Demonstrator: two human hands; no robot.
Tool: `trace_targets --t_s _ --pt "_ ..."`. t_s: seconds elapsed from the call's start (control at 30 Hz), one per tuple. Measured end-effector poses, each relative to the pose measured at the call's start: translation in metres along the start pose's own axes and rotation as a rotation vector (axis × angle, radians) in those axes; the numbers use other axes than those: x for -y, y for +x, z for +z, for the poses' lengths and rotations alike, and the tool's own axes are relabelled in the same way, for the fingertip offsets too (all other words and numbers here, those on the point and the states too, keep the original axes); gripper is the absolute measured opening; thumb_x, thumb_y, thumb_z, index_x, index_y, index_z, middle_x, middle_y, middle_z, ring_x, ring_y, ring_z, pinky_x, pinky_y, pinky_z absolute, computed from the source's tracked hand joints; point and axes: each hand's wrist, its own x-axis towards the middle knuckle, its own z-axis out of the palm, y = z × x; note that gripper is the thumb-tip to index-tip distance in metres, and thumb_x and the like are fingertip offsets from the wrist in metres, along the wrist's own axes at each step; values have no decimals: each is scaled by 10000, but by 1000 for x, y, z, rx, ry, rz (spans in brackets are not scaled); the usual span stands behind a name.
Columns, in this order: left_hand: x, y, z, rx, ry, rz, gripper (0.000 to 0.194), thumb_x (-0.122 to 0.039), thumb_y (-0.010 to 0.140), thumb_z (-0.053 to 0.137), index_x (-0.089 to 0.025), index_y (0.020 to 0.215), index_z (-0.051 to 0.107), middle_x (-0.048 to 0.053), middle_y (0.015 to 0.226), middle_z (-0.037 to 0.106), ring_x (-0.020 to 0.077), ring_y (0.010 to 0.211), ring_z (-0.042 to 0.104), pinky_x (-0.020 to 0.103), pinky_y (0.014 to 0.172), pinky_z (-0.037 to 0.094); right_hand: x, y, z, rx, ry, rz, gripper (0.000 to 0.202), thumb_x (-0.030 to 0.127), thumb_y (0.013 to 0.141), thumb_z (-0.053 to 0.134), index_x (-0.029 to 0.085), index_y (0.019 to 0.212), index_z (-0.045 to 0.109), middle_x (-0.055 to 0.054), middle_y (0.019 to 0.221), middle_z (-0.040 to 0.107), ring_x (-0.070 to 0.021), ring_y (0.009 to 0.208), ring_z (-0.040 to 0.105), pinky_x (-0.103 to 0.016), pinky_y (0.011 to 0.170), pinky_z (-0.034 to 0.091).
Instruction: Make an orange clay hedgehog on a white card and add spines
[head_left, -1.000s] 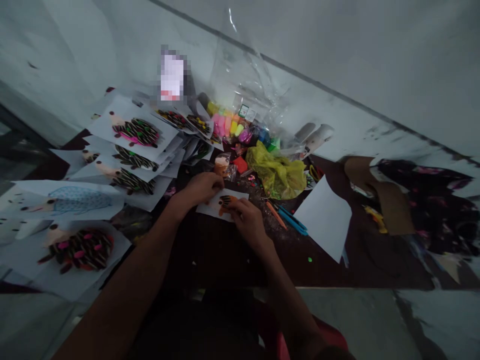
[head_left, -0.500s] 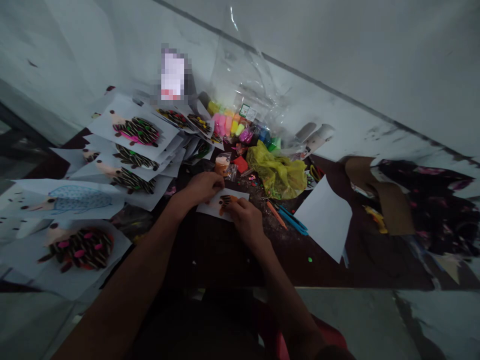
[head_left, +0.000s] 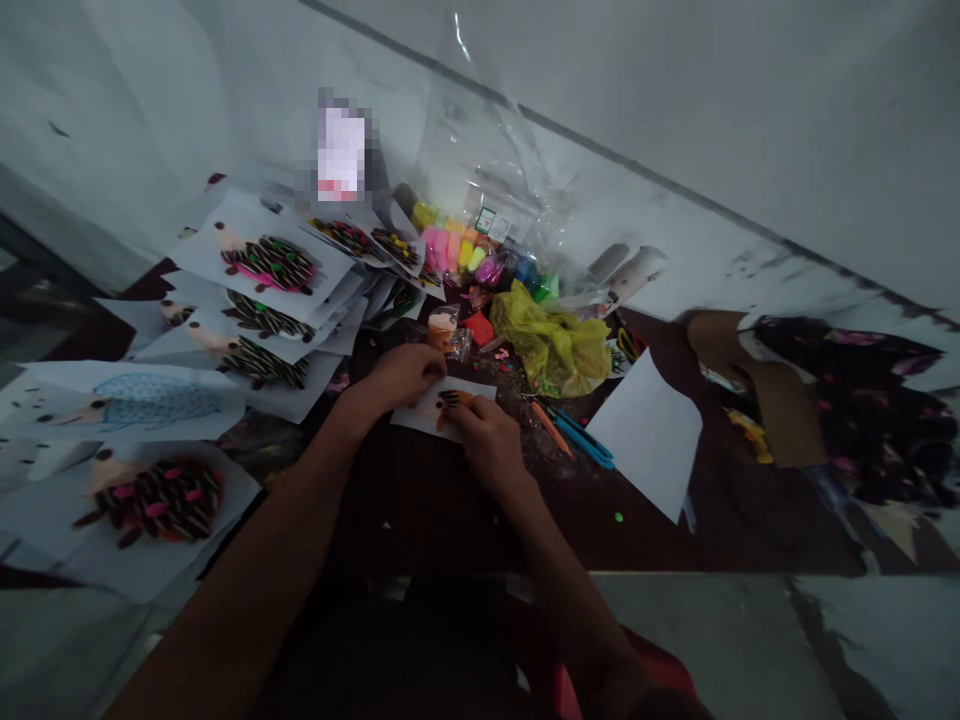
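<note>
Fingers bent, grips unclear, the left hand (head_left: 407,373) rests at the paper's (head_left: 411,420) edge on the table (head_left: 420,515) while the right hand (head_left: 491,435) works its orange figure (head_left: 442,421), seemingly placing dark pieces (head_left: 449,399), next needing steady pressure.

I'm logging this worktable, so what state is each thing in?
Small sheet: flat, partly covered
Orange figure: dark-striped, partly hidden
Left hand: curled, at small sheet's edge
Right hand: at orange figure
Yellow bag: crumpled
Clear bag: upright, partly filled
Large sheet: no marks visible
Hedgehog pictures: piled, overlapping
</note>
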Motion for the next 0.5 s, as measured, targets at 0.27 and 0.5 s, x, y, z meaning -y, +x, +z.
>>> trace_targets --t_s 0.27,0.5 --pt "0 -1 0 -21 27 21 244 -163 833 561 -194 951 773 60 978 769 185 853 693 237 720 506 -26 -3 -25 -139 67 224 249 191 997 518 215 1069 754 -70 1009 694 -176 908 650 -246 785 452" --pt "-3 -1 -4 18 32 4 239 -143 834 565 -189 943 773 67 1015 766 195 882 696 242 738 499 -65 16 -54 17 -145 527 266 194 975 525 218 1058 776 -109 1043 726 -246 945 665 -299 752 459"
